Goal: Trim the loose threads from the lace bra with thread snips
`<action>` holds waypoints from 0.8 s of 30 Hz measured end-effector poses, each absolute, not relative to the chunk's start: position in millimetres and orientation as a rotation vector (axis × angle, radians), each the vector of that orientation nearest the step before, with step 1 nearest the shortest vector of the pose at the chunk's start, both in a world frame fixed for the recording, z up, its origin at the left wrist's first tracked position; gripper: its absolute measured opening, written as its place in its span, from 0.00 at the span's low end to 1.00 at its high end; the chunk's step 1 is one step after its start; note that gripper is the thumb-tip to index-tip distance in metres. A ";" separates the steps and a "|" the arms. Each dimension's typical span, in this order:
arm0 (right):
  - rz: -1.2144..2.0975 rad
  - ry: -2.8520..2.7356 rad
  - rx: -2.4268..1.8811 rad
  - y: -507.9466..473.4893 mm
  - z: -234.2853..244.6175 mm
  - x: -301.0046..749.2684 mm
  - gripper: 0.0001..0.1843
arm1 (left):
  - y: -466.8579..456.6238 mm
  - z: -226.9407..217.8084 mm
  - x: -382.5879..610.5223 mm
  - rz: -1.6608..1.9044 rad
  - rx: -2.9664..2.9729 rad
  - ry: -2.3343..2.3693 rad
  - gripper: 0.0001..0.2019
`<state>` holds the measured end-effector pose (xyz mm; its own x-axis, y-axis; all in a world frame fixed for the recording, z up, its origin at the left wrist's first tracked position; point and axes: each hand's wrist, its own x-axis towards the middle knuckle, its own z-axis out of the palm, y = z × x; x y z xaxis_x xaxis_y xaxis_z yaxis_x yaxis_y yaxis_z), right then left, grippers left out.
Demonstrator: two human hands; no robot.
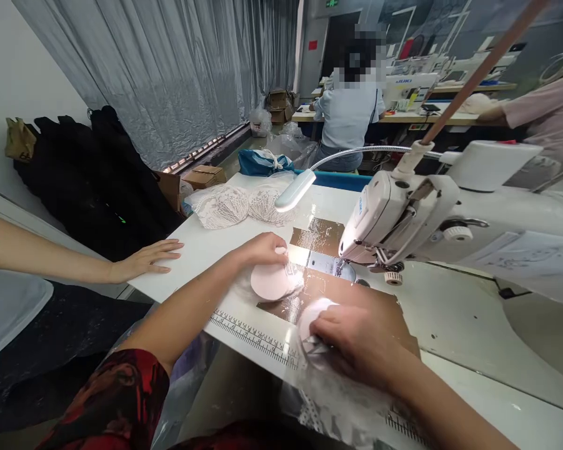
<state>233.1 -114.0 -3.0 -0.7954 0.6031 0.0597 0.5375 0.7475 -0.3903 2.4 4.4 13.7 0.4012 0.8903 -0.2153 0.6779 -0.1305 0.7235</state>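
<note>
My left hand (261, 248) rests on a pale pink bra cup (272, 282) with white lace at its edge, pressing it onto the shiny metal plate (318, 240) of the sewing table. My right hand (356, 340) grips a second pale pink cup (315, 312) at the plate's near side, fingers curled over it and over some lace below. Both cups lie just in front of the needle area (344, 267) of the white sewing machine (403, 212).
Another person's hand (145, 259) lies flat on the table's left corner. A pile of white lace pieces (237, 205) sits at the far edge under a gooseneck lamp (296, 189). A printed ruler (255, 337) runs along the near edge. People sit at sewing tables behind.
</note>
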 end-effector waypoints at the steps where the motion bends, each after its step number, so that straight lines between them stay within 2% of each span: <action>1: 0.583 -2.729 -0.984 -110.6 -3.1 240.0 0.04 | 0.1 13.5 4.5 0.362 1.807 1.266 0.15; 6: 0.896 -2.204 -1.332 -97.0 -1.9 254.6 0.16 | -18.2 16.4 11.2 0.475 1.479 0.908 0.17; 10: 0.977 -1.906 -1.428 -93.0 0.8 244.5 0.16 | -22.0 13.8 15.3 0.398 1.456 0.806 0.18; 12: 1.041 -1.912 -1.412 -93.3 1.9 240.2 0.13 | -23.5 12.3 17.7 0.391 1.551 0.779 0.16; 14: 1.072 -1.915 -1.392 -94.6 3.5 237.7 0.14 | -26.6 12.1 21.2 0.466 1.738 0.758 0.13; 18: 1.106 -1.875 -1.302 -97.8 7.9 235.3 0.13 | -35.1 13.7 31.8 0.542 1.979 0.672 0.18; 24: 1.112 -1.796 -1.271 -98.7 3.3 239.5 0.11 | -36.1 4.8 37.6 0.375 1.738 0.667 0.15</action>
<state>239.5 -98.7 3.3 -0.3071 0.9507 0.0421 0.3864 0.1650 -0.9075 37.6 -36.1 4.8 0.7854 0.6119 -0.0934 0.2378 -0.1591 0.9582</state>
